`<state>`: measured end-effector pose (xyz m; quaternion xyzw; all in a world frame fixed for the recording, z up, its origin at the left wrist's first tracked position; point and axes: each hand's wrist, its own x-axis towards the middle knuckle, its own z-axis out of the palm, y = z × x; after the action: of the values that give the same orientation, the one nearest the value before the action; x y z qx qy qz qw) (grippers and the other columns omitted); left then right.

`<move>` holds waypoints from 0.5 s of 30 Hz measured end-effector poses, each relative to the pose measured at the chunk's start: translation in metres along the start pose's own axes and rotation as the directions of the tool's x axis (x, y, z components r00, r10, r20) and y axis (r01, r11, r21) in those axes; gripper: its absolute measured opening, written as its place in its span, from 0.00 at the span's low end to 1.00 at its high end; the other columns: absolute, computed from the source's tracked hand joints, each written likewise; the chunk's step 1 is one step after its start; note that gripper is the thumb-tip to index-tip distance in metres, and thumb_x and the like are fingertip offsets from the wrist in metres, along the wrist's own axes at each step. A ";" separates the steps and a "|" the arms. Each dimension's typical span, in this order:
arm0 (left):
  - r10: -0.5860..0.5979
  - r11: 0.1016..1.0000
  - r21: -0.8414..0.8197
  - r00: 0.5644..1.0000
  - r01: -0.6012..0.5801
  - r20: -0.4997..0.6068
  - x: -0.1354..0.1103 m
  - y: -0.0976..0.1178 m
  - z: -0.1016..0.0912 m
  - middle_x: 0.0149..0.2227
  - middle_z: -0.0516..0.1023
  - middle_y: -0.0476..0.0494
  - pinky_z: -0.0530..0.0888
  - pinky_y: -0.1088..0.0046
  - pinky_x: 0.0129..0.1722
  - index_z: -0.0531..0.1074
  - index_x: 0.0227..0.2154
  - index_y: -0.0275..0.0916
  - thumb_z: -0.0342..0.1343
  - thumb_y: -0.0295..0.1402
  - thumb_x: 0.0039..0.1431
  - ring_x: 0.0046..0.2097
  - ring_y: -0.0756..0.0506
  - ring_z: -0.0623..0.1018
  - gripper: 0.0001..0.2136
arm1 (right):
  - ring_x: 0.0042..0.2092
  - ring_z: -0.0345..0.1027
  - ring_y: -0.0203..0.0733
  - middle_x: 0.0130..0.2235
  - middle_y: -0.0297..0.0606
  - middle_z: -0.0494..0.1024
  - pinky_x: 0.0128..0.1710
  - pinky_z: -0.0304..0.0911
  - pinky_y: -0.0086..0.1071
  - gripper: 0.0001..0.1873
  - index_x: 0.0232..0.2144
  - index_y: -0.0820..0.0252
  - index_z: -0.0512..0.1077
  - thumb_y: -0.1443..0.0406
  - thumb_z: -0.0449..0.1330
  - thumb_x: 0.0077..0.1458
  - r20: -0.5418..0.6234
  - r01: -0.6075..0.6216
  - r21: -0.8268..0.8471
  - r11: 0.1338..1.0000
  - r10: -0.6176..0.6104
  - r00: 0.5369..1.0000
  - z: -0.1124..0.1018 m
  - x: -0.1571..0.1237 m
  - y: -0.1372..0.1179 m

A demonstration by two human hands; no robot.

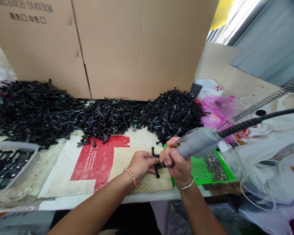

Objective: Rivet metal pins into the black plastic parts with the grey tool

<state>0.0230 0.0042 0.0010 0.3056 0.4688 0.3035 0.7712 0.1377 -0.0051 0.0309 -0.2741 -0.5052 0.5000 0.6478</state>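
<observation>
My right hand [175, 161] is wrapped round a grey electric screwdriver [198, 142], whose black cable runs off to the right. Its tip points left, down at a small black plastic part [156, 168]. The fingers of my left hand [143, 163] pinch that part from the left, above a beige textured mat [129, 184]. The screwdriver's tip meets the part between my hands; the exact contact is hidden by fingers. Right of the mat, partly behind my right hand, sits a green tray [226, 181] with small metal screws [214, 166].
Heaps of black plastic parts [34, 111] line the back, before a large cardboard box [112, 49]. A clear plastic bin [35, 148] of black pieces stands at left. A red and white sheet [85, 163] lies left of the mat. Plastic bags [279, 156] crowd the right; a coil spring [267, 98] hangs there.
</observation>
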 end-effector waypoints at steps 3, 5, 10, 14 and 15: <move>0.006 1.000 -0.001 1.000 -0.006 0.015 0.001 -0.002 -0.002 0.24 0.75 0.43 0.73 0.78 0.22 0.71 0.25 0.30 0.64 0.28 0.47 0.24 0.51 0.73 0.08 | 0.17 0.48 0.31 0.17 0.23 0.57 0.21 0.53 0.26 0.07 0.38 0.57 0.63 0.62 0.56 0.59 0.040 -0.036 0.023 0.999 0.035 0.999 -0.002 0.000 0.004; 0.005 1.000 0.009 1.000 -0.005 0.020 0.002 -0.002 -0.002 0.24 0.75 0.43 0.73 0.78 0.22 0.71 0.24 0.30 0.65 0.29 0.45 0.24 0.51 0.73 0.09 | 0.17 0.48 0.31 0.17 0.23 0.57 0.21 0.53 0.27 0.08 0.39 0.58 0.63 0.61 0.56 0.58 0.054 -0.052 0.031 0.998 0.050 0.997 0.000 -0.001 0.005; 0.002 1.000 -0.004 0.999 -0.002 0.047 0.001 0.000 -0.003 0.25 0.75 0.43 0.74 0.77 0.23 0.70 0.24 0.30 0.65 0.28 0.45 0.24 0.51 0.74 0.09 | 0.18 0.51 0.32 0.19 0.24 0.59 0.22 0.55 0.27 0.12 0.43 0.57 0.65 0.63 0.58 0.57 -0.021 -0.010 0.014 1.000 0.010 1.000 0.002 -0.007 -0.011; 0.001 1.000 0.012 0.999 -0.001 0.040 -0.001 0.002 -0.003 0.26 0.75 0.42 0.74 0.77 0.26 0.71 0.26 0.29 0.62 0.24 0.48 0.27 0.50 0.75 0.05 | 0.17 0.49 0.32 0.17 0.23 0.58 0.22 0.56 0.27 0.12 0.42 0.57 0.67 0.63 0.60 0.54 -0.231 0.125 -0.077 0.989 -0.139 0.963 -0.017 -0.014 -0.042; -0.001 1.000 0.016 0.999 0.001 0.039 -0.002 0.002 -0.003 0.27 0.76 0.42 0.74 0.77 0.26 0.71 0.27 0.29 0.61 0.24 0.48 0.28 0.50 0.76 0.05 | 0.17 0.49 0.32 0.17 0.23 0.58 0.22 0.56 0.26 0.13 0.41 0.57 0.67 0.62 0.61 0.53 -0.290 0.140 -0.125 0.982 -0.172 0.941 -0.025 -0.016 -0.047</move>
<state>0.0190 0.0044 0.0030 0.3174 0.4563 0.2934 0.7778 0.1786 -0.0326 0.0570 -0.3388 -0.4463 0.3731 0.7395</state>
